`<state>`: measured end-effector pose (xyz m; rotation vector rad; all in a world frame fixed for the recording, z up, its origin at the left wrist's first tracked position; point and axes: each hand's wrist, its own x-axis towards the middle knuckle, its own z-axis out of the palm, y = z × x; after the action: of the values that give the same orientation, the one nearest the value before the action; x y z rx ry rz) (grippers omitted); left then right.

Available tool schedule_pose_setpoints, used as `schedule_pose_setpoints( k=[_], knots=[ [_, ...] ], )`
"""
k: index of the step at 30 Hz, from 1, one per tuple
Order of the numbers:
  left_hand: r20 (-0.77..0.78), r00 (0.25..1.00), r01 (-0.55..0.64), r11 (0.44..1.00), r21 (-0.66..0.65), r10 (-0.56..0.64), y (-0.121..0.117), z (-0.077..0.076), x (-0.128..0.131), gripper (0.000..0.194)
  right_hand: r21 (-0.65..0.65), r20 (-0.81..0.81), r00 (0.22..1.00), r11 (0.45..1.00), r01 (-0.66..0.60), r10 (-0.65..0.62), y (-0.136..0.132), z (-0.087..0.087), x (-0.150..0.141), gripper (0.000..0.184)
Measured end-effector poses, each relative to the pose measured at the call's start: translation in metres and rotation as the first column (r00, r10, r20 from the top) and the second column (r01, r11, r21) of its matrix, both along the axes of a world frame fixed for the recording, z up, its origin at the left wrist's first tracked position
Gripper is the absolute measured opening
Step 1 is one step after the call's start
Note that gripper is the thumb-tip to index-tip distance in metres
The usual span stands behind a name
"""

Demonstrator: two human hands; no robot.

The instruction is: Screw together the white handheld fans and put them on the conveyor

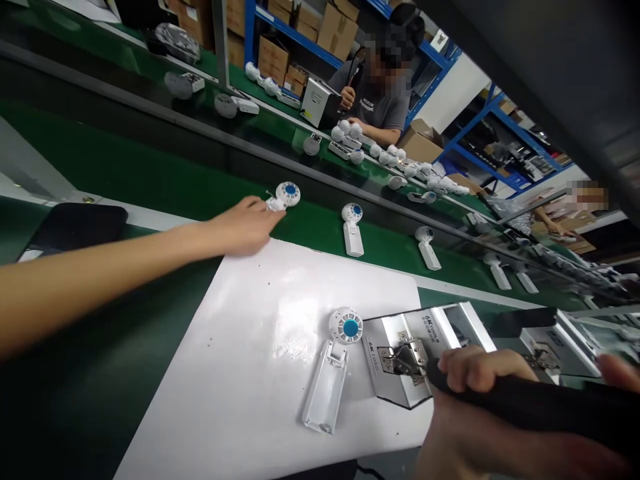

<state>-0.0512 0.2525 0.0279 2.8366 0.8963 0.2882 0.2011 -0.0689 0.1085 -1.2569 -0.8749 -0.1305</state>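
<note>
My left hand point(253, 225) stretches out to the green belt, its fingers closed round the handle part of a white handheld fan point(288, 193) with a blue centre. My right hand point(480, 393) is wrapped round a black electric screwdriver point(530, 403). The front of this tool is at the metal outlet of a silver screw feeder point(400, 357); its bit cannot be made out. Left of the feeder, another white fan point(326, 387) lies on the white sheet point(250, 360) with its handle shell opened and its round head pointing away from me.
Several white fans lie along the green belt point(320, 230), one point(353, 230) just beyond the sheet. A second feeder point(550, 340) stands at the right. A dark flat object point(80, 227) rests at the left. Across the line, a co-worker point(380, 87) sits behind rows of fans.
</note>
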Motion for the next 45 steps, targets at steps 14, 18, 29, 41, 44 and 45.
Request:
schedule_pose_setpoints(
  k=[14,18,29,41,44,45],
  knots=[
    [0.346,0.602,0.73,0.671,0.125,-0.719,-0.215,-0.009,0.042,0.023,0.033,-0.174,0.955,0.971,-0.238,0.24,0.03,-0.024,-0.047,0.071],
    [0.344,0.62,0.724,0.683,0.094,-0.705,-0.234,-0.026,0.038,0.014,0.048,-0.207,0.944,0.967,-0.252,0.256,0.044,-0.039,-0.053,0.072],
    [0.375,0.601,0.736,0.672,0.084,-0.706,-0.224,-0.023,0.037,0.014,0.043,-0.218,0.942,0.967,-0.252,0.255,0.044,-0.041,-0.054,0.065],
    [0.362,0.622,0.718,0.69,0.089,-0.694,-0.225,-0.018,0.032,0.014,0.036,-0.281,0.933,0.974,-0.222,0.223,0.048,-0.056,-0.058,0.059],
    [0.315,0.632,0.704,0.695,0.149,-0.708,-0.226,-0.02,0.032,0.015,0.057,-0.294,0.929,0.974,-0.22,0.227,0.05,-0.059,-0.063,0.063],
    [0.296,0.643,0.689,0.702,0.18,-0.707,-0.228,-0.023,0.032,0.015,0.064,-0.296,0.927,0.973,-0.221,0.23,0.05,-0.059,-0.064,0.065]
  ],
)
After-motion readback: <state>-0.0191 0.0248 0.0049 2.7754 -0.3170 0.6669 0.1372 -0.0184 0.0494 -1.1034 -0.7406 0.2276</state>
